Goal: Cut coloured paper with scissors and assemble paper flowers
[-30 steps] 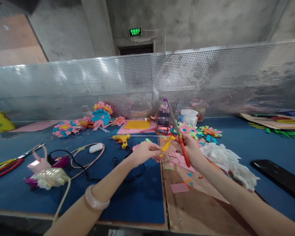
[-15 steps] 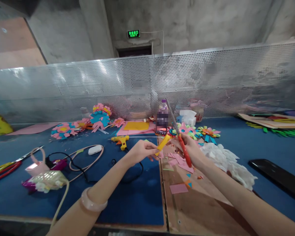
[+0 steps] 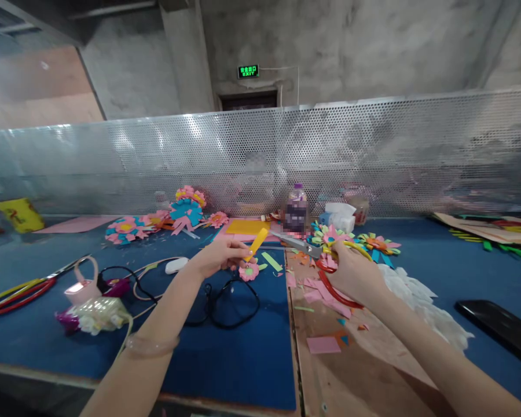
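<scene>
Fingers of the left hand (image 3: 219,256) pinch a yellow paper strip (image 3: 257,242) above the blue mat (image 3: 226,353), while the right hand (image 3: 356,275) grips red-handled scissors (image 3: 325,272), blades pointing at the strip without touching it.

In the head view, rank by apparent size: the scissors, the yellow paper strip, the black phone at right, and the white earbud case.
1. Black phone, though nearer the camera and cut by the frame edge.
2. Scissors in the right hand.
3. Yellow paper strip in the left hand and white earbud case: too alike to rank.
</scene>
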{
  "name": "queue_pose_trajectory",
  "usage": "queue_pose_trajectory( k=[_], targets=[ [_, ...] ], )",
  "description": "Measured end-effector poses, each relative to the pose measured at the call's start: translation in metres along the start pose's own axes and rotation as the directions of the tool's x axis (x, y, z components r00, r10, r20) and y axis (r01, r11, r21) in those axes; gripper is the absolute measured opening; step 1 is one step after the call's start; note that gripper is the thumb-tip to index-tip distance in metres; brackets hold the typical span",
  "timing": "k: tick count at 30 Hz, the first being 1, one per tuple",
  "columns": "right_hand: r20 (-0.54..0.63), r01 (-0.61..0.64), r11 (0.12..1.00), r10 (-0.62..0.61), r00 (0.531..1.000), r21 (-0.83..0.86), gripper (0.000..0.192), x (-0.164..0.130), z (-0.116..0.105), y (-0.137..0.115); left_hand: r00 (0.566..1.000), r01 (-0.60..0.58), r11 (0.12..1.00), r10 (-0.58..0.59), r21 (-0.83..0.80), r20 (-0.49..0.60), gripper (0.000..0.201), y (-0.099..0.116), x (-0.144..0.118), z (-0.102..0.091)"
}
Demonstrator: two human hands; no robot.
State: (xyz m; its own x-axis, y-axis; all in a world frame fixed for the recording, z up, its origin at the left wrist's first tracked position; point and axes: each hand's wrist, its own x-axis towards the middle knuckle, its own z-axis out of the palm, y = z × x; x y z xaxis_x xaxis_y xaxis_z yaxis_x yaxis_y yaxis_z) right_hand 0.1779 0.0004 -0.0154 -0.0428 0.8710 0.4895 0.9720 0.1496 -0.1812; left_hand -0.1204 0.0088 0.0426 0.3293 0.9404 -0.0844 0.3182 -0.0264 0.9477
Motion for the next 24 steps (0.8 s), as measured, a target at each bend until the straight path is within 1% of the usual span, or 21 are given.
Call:
queue_pose_trajectory(
  k=[2,6,8,9,10,11,12,13,14,15,16,17,19,21,24],
  targets=[
    [0.008,0.012,0.999,-0.011,1.0,-0.036,0.028,-0.001,0.001,0.0,1.0,0.005,1.0,-0.005,0.003,-0.001,0.024,0.0,0.0,-0.002],
    [0.019,0.0,1.0,0.001,1.0,-0.013,0.028,-0.002,0.001,0.0,0.999,0.032,0.999,-0.032,-0.02,-0.026,0.025,-0.004,0.002,-0.007],
    [0.033,-0.035,0.997,0.033,0.999,0.076,0.027,-0.001,0.001,-0.001,0.999,0.02,1.0,-0.021,-0.018,-0.041,0.025,-0.005,0.003,-0.007],
    [0.057,-0.053,0.982,0.044,0.997,0.181,0.026,-0.001,0.001,-0.003,0.999,0.005,1.0,-0.005,-0.005,-0.038,0.024,-0.005,0.003,-0.005],
    [0.093,-0.07,0.942,0.041,0.995,0.328,0.025,0.0,0.001,-0.005,1.0,-0.014,1.0,0.014,0.017,-0.019,0.024,-0.004,0.002,-0.001],
    [0.135,-0.09,0.865,0.026,0.99,0.493,0.025,0.0,0.001,-0.009,0.999,-0.033,0.998,0.032,0.044,0.014,0.023,-0.003,0.002,0.004],
    [0.172,-0.117,0.754,0.005,0.985,0.646,0.025,0.0,0.002,-0.014,0.997,-0.048,0.996,0.044,0.071,0.057,0.023,-0.003,0.002,0.01],
    [0.202,-0.15,0.628,-0.011,0.979,0.763,0.025,0.0,0.003,-0.019,0.993,-0.062,0.993,0.052,0.097,0.105,0.023,-0.002,0.001,0.018],
    [0.225,-0.187,0.515,-0.012,0.974,0.837,0.025,-0.001,0.004,-0.024,0.988,-0.074,0.99,0.056,0.123,0.145,0.023,-0.002,0.001,0.026],
    [0.244,-0.22,0.427,-0.001,0.97,0.877,0.025,-0.002,0.005,-0.029,0.982,-0.089,0.985,0.063,0.147,0.176,0.022,-0.001,0.001,0.034],
    [0.267,-0.253,0.363,0.014,0.964,0.897,0.026,-0.004,0.005,-0.034,0.976,-0.104,0.98,0.068,0.168,0.208,0.022,-0.001,0.001,0.042],
    [0.289,-0.284,0.313,0.03,0.957,0.906,0.027,-0.006,0.006,-0.037,0.97,-0.119,0.975,0.074,0.185,0.232,0.022,-0.001,0.0,0.048],
    [0.327,-0.33,0.242,0.051,0.943,0.912,0.03,-0.009,0.005,-0.041,0.961,-0.141,0.968,0.083,0.208,0.263,0.024,-0.001,-0.001,0.057],
    [0.331,-0.336,0.195,0.06,0.942,0.922,0.032,-0.011,0.004,-0.041,0.958,-0.147,0.965,0.085,0.216,0.276,0.026,0.0,-0.002,0.06],
    [0.305,-0.307,0.151,0.038,0.952,0.94,0.033,-0.011,0.0,-0.039,0.952,-0.138,0.968,0.072,0.209,0.299,0.027,0.002,-0.004,0.059]
  ],
)
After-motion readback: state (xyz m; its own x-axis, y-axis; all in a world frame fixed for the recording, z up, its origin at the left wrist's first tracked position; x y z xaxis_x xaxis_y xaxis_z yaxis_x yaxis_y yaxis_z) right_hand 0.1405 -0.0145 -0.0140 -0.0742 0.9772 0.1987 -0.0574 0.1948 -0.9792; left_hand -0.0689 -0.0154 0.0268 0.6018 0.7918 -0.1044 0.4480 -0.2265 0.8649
